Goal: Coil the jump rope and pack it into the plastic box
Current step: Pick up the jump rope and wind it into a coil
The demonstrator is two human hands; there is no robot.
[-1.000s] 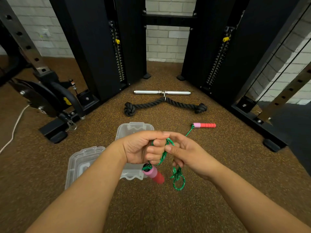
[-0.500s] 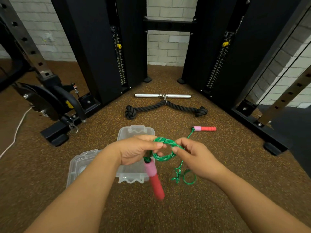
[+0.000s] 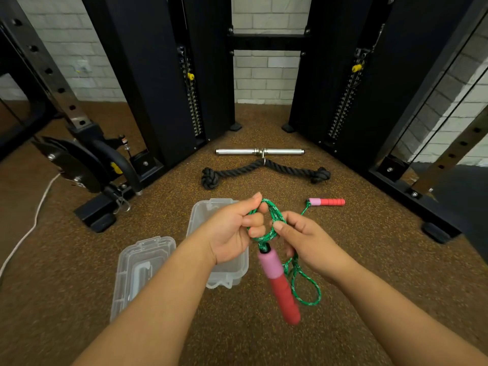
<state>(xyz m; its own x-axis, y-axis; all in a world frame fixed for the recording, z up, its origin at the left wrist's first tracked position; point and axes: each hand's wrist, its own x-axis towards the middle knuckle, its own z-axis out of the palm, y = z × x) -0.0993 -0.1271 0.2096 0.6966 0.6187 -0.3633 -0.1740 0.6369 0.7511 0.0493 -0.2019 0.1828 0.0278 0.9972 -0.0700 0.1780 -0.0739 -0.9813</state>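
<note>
1. Swinging lower now than half a second ago, the near pink-and-red foam handle (image 3: 278,283) dangles below the hands, blurred with motion, and the small ring of green braided jump rope (image 3: 266,220) stands more upright between the fingers than it did then.

2. Left hand (image 3: 232,233) grips the coil, fingers curled through and around the loops; right hand (image 3: 303,241) pinches the coil's right side between thumb and fingertips.

3. Only a few small turns are gathered so far, and they sit in the air just above the near right edge of the box.

4. A slack loop of the same rope (image 3: 307,291) droops under the right hand, touching or nearly touching the brown speckled rubber floor (image 3: 237,334); which, I cannot tell.

5. From the coil, a strand runs off to the far pink-and-red foam handle (image 3: 327,202), lying on the floor well apart from the hands, so that stretch is not yet wound in.

6. Open clear plastic box (image 3: 219,260) sits under the left wrist with no rope visible in it; its clear plastic lid (image 3: 142,268) lies just beside it to the left.

7. My read: coiling is early, with the rest of the winding, packing and probably closing all left.

8. Beyond lie a black knotted gym rope (image 3: 264,171) and a chrome bar (image 3: 260,151).
</note>
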